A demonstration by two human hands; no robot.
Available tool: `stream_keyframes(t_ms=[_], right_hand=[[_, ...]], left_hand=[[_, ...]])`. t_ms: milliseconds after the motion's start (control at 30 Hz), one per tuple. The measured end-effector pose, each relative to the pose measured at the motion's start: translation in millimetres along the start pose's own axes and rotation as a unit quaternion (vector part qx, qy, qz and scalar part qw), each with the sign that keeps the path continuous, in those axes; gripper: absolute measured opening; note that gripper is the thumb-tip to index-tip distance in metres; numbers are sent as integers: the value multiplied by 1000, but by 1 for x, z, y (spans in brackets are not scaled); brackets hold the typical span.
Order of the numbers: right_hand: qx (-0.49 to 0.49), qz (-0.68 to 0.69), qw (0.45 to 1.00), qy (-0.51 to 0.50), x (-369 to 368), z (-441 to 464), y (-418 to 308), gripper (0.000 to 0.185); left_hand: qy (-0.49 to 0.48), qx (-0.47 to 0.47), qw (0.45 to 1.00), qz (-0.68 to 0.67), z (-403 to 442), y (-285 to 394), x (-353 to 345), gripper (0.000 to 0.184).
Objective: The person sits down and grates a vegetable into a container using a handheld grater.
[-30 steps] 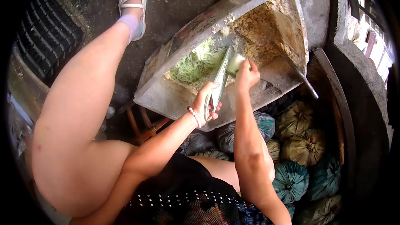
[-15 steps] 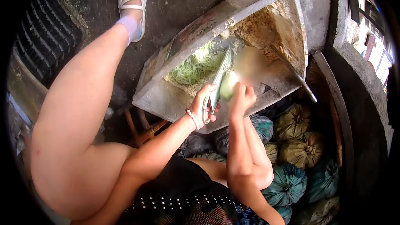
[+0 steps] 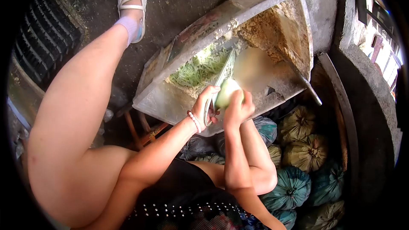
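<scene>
My left hand (image 3: 205, 107) is wrapped round the handle end of a flat metal grater (image 3: 227, 69), which slants up into the box. Pressed against its right face is a pale green vegetable (image 3: 229, 93), perhaps a gourd, gripped at its lower end by my right hand (image 3: 239, 108). Thin green shreds (image 3: 194, 71) lie heaped left of the grater. All this is over a worn grey box (image 3: 155, 104) whose right half holds brownish crumbly meal (image 3: 260, 30). A blurred round patch hides part of that side.
A metal rod (image 3: 313, 91) sticks out over the box's right edge. Several tied plastic sacks (image 3: 305, 153) sit below it. A wooden stool-like frame (image 3: 147, 134) stands under the box. Black ribbed crates (image 3: 44, 38) are at the left, and a curved concrete wall (image 3: 370, 76) at the right.
My right hand and the vegetable have slid down and left along the grater, closer to my left hand. The left hand keeps its hold on the grater, and the view has shifted slightly.
</scene>
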State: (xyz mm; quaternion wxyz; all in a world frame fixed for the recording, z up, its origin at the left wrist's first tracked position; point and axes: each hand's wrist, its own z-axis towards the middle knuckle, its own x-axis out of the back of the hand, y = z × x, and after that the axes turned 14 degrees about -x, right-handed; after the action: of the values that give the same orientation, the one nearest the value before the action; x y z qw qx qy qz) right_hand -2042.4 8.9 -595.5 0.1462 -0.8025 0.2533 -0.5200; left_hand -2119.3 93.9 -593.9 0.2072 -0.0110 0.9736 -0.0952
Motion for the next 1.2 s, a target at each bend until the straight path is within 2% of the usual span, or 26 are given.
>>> stream_keyframes(t_ms=[67, 133, 167, 233, 267, 300, 333, 400, 433, 500, 567, 633, 700, 733, 800, 833, 900, 933, 967, 1033, 1067, 1100, 1133, 1200], right_hand=[[-151, 13, 988, -13, -34, 56, 3, 35], [-51, -157, 985, 43, -58, 105, 10, 38], [-46, -152, 986, 43, -59, 106, 12, 38], [-113, -32, 993, -27, -38, 90, 21, 35], [-85, -14, 996, -12, -20, 54, -9, 33], [-80, -9, 996, -35, -5, 36, 8, 30], [-9, -19, 999, -32, 7, 11, -12, 29], [33, -7, 999, -8, 1, -1, -22, 31], [-53, 3, 998, -34, -14, 26, -16, 33], [-50, -114, 992, -15, -50, 99, 16, 36], [49, -231, 971, 29, -60, 114, 15, 38], [-51, -36, 998, -4, -46, 97, 19, 35], [-98, 7, 994, -53, -9, 40, -16, 31], [-42, -37, 997, -52, 4, 21, -11, 29], [59, -38, 997, -25, 0, 3, -12, 31], [-23, -41, 998, -50, -11, 23, -12, 33], [-68, -129, 989, -37, -42, 91, 4, 35], [-28, -208, 978, -1, -53, 106, -4, 36], [-25, -206, 978, -1, -51, 106, -6, 36], [-79, -98, 992, -23, -39, 91, -11, 36], [-77, -69, 994, -19, -29, 71, 0, 37], [-26, -33, 999, -32, -12, 41, -13, 37], [-51, -51, 995, -62, 4, 16, -19, 35], [40, -48, 998, -20, -1, 7, -4, 35]], left_hand=[[41, 26, 999, 5, 5, -7, 7, 53], [43, 43, 998, 7, 7, -10, 3, 54], [35, 39, 999, 9, 7, -9, 4, 54], [35, 44, 998, 15, 13, -13, 8, 52], [35, 31, 999, 0, 11, -9, 6, 53], [24, 18, 1000, 7, 8, -7, 2, 52], [13, 3, 1000, 15, 5, -4, -1, 52], [10, 6, 1000, 10, 4, -4, -3, 52], [34, 8, 999, 2, 7, -9, 1, 51], [56, 24, 998, -2, 7, -13, 0, 54], [47, 25, 999, 5, 6, -14, 1, 54], [39, 18, 999, 8, 10, -9, 2, 53], [40, 8, 999, -22, 8, -10, 1, 52], [9, 4, 1000, -14, 5, -5, -1, 50], [17, -10, 1000, 16, 2, -2, -2, 53], [29, 2, 1000, 13, 6, -5, 3, 53], [47, 27, 998, 16, 9, -11, 4, 56], [45, 39, 998, 18, 9, -14, 2, 57], [40, 33, 998, 23, 10, -14, 2, 57], [37, 29, 998, 31, 10, -10, 3, 57], [29, 14, 999, 22, 9, -8, 1, 56], [21, 2, 1000, 11, 8, -7, -1, 56], [-6, -1, 1000, 23, 5, -4, -2, 53], [-2, -7, 1000, 27, 5, -2, 0, 53]])
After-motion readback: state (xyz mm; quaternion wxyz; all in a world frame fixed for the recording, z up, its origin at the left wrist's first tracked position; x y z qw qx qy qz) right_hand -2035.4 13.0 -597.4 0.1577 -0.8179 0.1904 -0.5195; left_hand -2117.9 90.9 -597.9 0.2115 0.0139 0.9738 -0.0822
